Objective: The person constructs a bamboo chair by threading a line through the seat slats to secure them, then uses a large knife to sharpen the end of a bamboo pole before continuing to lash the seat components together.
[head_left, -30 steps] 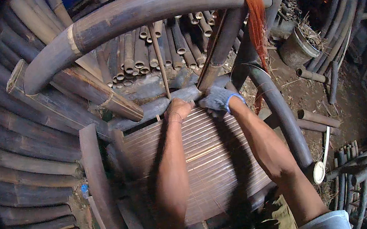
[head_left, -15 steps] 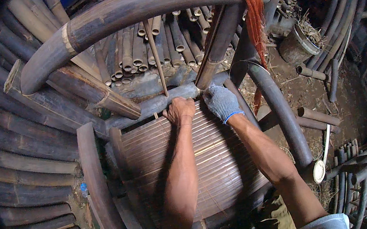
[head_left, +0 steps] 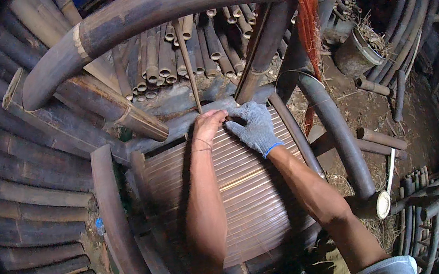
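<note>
My bare left hand (head_left: 209,128) is at the far edge of a slatted bamboo seat (head_left: 248,193), its fingers pinched together on something too small to make out. Close beside it, my right hand (head_left: 258,128) wears a grey knit glove with a blue cuff. Its thumb and forefinger reach toward the left fingertips with a gap between them. Both hands lie just in front of the dark bamboo rail (head_left: 177,128) at the back of the seat. Behind the left hand a thin bamboo stick (head_left: 187,67) rises from the rail.
A curved bamboo top rail (head_left: 181,0) arches above, with orange strands (head_left: 308,16) hanging over its right end. Cut bamboo poles (head_left: 153,63) are stacked behind the chair. Thick poles (head_left: 36,203) line the left. A bucket (head_left: 354,54) stands on the earth floor at right.
My right hand has drawn back from the rail and turned, its thumb now spread toward the left hand. My left hand has shifted slightly left, its fingers coming to a pinch.
</note>
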`<action>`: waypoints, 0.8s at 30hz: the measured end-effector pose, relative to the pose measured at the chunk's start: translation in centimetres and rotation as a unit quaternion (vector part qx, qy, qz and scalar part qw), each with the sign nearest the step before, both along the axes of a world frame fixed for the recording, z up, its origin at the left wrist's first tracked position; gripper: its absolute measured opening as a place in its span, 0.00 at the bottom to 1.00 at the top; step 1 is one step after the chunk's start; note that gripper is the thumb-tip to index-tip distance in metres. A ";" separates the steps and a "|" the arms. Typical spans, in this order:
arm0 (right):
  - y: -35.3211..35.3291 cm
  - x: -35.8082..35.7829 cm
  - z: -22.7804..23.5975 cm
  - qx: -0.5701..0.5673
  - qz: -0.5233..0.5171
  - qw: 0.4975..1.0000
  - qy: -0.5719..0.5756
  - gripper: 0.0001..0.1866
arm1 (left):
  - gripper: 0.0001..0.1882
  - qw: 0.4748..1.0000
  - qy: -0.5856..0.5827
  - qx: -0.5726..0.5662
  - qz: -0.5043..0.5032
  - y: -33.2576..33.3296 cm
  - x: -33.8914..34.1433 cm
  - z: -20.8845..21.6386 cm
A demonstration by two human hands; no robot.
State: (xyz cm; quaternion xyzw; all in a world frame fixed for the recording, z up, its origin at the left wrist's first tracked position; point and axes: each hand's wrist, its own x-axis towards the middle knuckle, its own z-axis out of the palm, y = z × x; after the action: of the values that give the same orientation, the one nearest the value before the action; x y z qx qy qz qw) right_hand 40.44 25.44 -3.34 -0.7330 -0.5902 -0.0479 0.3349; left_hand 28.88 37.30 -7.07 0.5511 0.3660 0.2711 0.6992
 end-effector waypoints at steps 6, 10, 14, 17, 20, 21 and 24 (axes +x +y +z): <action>0.5 0.7 -1.3 -0.036 0.010 0.990 0.137 0.15 | 0.12 0.999 -0.011 0.005 -0.035 -0.1 -0.3 0.3; -0.8 1.8 -0.1 -0.068 0.050 0.963 0.257 0.15 | 0.13 0.999 -0.015 0.019 -0.039 -0.1 0.0 -0.2; -2.2 3.6 1.6 0.007 0.051 0.925 0.377 0.11 | 0.13 0.999 -0.010 0.017 -0.046 0.3 0.6 -0.8; -4.2 3.9 2.8 0.014 0.099 0.764 0.637 0.08 | 0.13 0.999 0.007 0.019 -0.034 0.2 1.2 -1.8; -6.0 3.6 6.3 -0.006 0.061 0.734 0.676 0.07 | 0.13 0.994 0.084 0.067 -0.020 1.4 1.2 -3.3; -6.4 3.9 7.4 -0.022 0.053 0.763 0.644 0.09 | 0.14 0.988 0.123 0.091 -0.015 2.1 0.9 -4.2; -8.8 5.8 9.8 -0.120 0.041 0.832 0.540 0.13 | 0.16 0.989 0.090 0.113 -0.017 1.7 1.9 -4.4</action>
State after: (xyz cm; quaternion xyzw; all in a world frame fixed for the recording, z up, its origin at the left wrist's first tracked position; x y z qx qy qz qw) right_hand 46.23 16.67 6.50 -0.6519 -0.3463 0.4400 0.5114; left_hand 30.82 38.97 -11.49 0.6549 0.3852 0.2477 0.6011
